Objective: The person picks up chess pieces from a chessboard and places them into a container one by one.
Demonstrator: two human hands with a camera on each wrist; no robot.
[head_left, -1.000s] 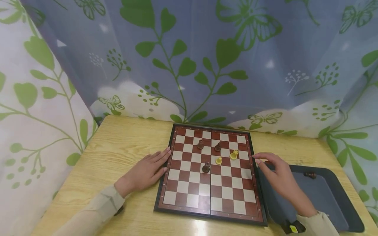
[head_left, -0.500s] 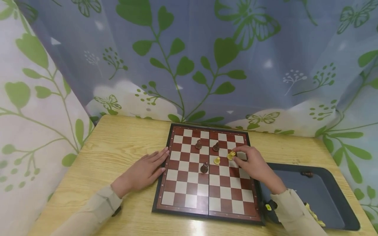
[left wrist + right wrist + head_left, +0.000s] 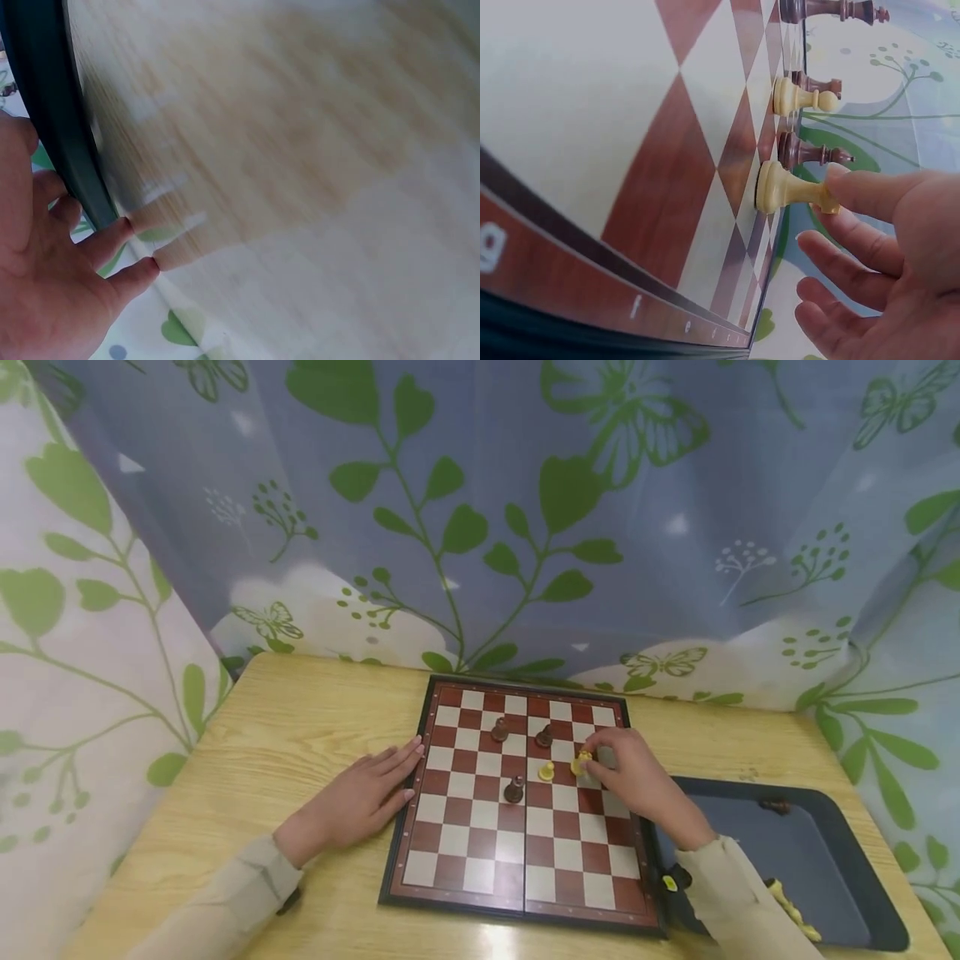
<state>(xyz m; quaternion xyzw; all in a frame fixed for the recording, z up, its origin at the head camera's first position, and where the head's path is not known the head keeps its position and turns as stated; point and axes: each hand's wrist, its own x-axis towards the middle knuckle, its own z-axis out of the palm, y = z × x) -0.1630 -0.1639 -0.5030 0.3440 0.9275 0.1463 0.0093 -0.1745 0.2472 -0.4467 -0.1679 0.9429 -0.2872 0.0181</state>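
My right hand [image 3: 637, 781] pinches the top of a pale yellow chess piece [image 3: 776, 189] between thumb and index finger. The piece's base is on or very close to the chessboard [image 3: 472, 839], and its head is partly hidden by the fingers. Beside it stand a yellow pawn [image 3: 547, 772] and a dark bishop [image 3: 544, 737]. A dark rook [image 3: 500, 730] is farther left, and a dark king [image 3: 514, 789] stands nearer me. With fingers straight, my left hand [image 3: 356, 800] rests against the board's left edge; its fingertips touch the frame.
A dark tray [image 3: 851, 852] adjoins the board's right side. Inside lie a dark chess piece [image 3: 775, 807] and yellow pieces [image 3: 791, 910], partly behind the right sleeve. Wooden tabletop [image 3: 315, 718] extends left of the board, and a patterned curtain [image 3: 420, 610] hangs behind.
My right hand has moved left from the tray's edge over the board and taken the yellow piece, which now seems slightly closer to the pawn. The left hand stays at the board's edge.
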